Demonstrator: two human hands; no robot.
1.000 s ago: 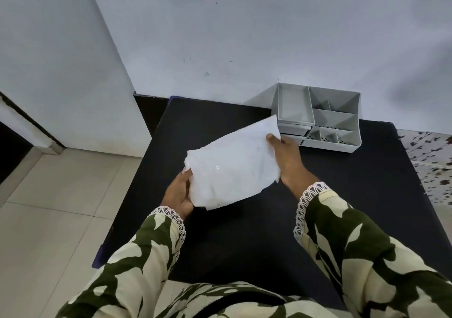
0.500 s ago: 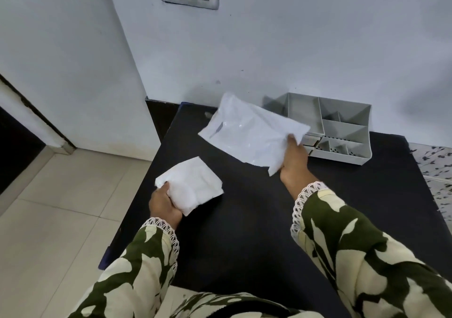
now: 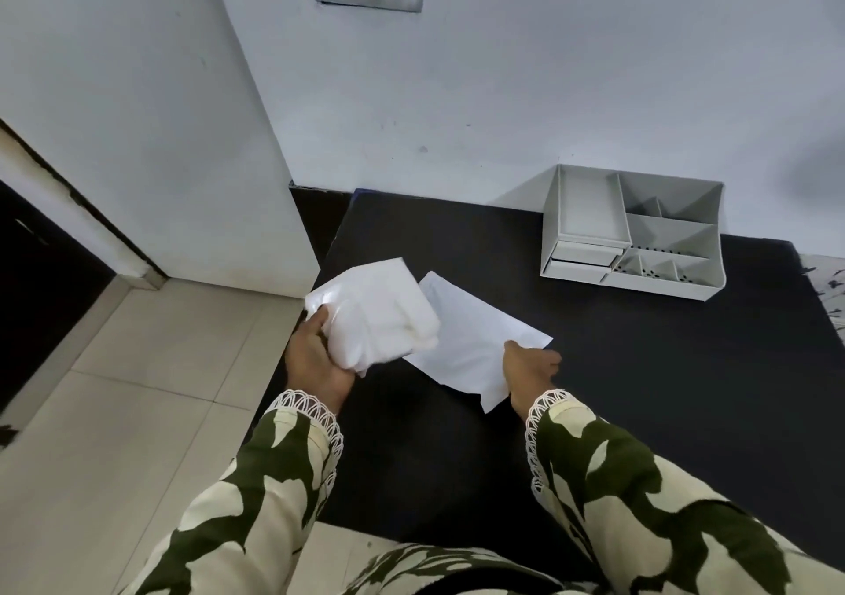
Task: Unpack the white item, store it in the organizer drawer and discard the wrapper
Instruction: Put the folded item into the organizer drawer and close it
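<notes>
the left hand is clamped on the folded white item, held at the tabletop's left edge. the right hand pinches the flat wrapper just beside it. the grey organizer sits at two o'clock, well apart, against the wall.

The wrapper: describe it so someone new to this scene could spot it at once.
Start at the black table, then go to the right hand near its front. The wrapper is the flat, thin white sheet it pinches, unlike the thick, folded white item in the left hand.
</notes>
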